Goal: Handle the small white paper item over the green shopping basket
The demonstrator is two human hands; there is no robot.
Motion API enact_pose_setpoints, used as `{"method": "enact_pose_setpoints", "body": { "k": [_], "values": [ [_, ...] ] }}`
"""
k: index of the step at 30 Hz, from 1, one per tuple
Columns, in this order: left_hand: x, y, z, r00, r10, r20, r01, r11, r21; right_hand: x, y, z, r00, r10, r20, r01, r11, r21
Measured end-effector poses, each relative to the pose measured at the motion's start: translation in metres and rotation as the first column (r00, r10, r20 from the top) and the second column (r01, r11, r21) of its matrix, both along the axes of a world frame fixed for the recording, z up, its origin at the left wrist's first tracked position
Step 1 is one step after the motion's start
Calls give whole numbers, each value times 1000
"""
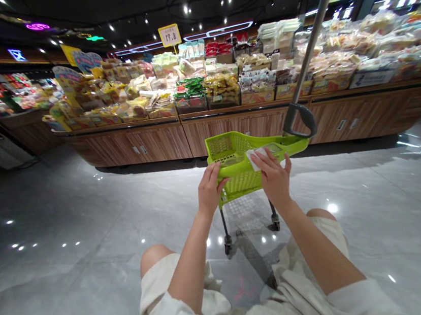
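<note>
Two hands hold a lime-green plastic mesh basket (229, 147) on its wheeled frame (224, 227) above the grey tiled floor (70, 236): the left hand (210, 189), fingers together, hooks the near rim for steadiness, and the right hand (274, 177), fingers slightly apart, pins a white paper slip (255, 159) there.

The right hand (274, 177) covers part of a white rectangular paper slip (256, 159) on the lime-green plastic cart basket (228, 147), leaving any print unreadable. The slim grey metal cart pole (314, 32) runs past the top edge, and labels on the colourful packaged snacks (216, 82) are too small to read.
</note>
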State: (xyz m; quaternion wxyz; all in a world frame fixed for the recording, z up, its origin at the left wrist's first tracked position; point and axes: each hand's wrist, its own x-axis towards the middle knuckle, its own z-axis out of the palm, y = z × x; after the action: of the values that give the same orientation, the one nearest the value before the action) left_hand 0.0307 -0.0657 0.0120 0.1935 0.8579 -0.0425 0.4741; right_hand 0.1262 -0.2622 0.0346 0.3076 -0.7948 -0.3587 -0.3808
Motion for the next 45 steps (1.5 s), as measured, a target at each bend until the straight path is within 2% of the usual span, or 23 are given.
{"method": "enact_pose_setpoints", "body": {
  "k": [3, 6, 8, 10, 13, 16, 18, 21, 25, 27, 29, 31, 36, 38, 40, 43, 45],
  "values": [
    [1, -1, -2, 1000, 19, 5, -19, 1000, -3, -16, 22, -2, 1000, 3, -5, -3, 999, 32],
    [0, 1, -3, 1000, 15, -8, -15, 1000, 6, -46, 50, -4, 990, 138, 14, -138, 990, -42],
    [-1, 2, -3, 1000, 11, -16, -10, 1000, 13, -60, 60, -4, 981, 194, 27, -191, 977, -90],
    [-3, 4, -2, 1000, 8, -23, -8, 1000, 16, -62, 57, -3, 976, 211, 47, -203, 971, -125],
    [-3, 4, -1, 1000, 3, -17, -3, 1000, 14, -44, 33, -3, 979, 188, 84, -175, 975, -136],
    [-1, 2, -1, 1000, 7, 3, -7, 1000, 6, -16, 7, -5, 995, 73, 75, -68, 995, -77],
    [1, -1, -1, 1000, 11, 7, -11, 1000, -1, -4, 0, -6, 999, -16, 40, 17, 1000, -14],
    [3, -4, -2, 1000, 17, 16, -17, 1000, -10, -11, 12, -8, 999, -36, 13, 36, 999, 37],
    [3, -4, -1, 1000, 6, 17, -6, 1000, -8, -49, 50, -9, 991, 125, 40, -124, 992, -37],
    [1, -3, 0, 1000, 2, 6, -2, 1000, -7, -61, 60, -8, 979, 197, 53, -193, 978, -76],
    [-1, -2, 1, 1000, -2, -10, 2, 1000, 1, -62, 56, -7, 969, 239, 68, -231, 967, -106],
    [-1, -2, 1, 1000, -2, -13, 2, 1000, 9, -50, 42, -7, 968, 234, 85, -224, 968, -114],
    [1, -3, -2, 1000, 5, 16, -5, 1000, 8, -11, 4, -8, 997, 29, 65, -29, 1000, -7],
    [3, -4, -3, 1000, 9, 17, -9, 1000, 3, -10, 8, -9, 999, -26, 42, 24, 999, 44],
    [4, -5, -4, 1000, 16, 20, -16, 1000, 0, -22, 22, -10, 1000, -6, 30, 5, 998, 57],
    [2, -5, -3, 1000, 13, 12, -13, 1000, 6, -48, 49, -9, 991, 129, 23, -129, 992, -16],
    [1, -3, -1, 1000, 4, 3, -4, 1000, 11, -59, 58, -7, 978, 206, 22, -204, 976, -70]
  ]
}}
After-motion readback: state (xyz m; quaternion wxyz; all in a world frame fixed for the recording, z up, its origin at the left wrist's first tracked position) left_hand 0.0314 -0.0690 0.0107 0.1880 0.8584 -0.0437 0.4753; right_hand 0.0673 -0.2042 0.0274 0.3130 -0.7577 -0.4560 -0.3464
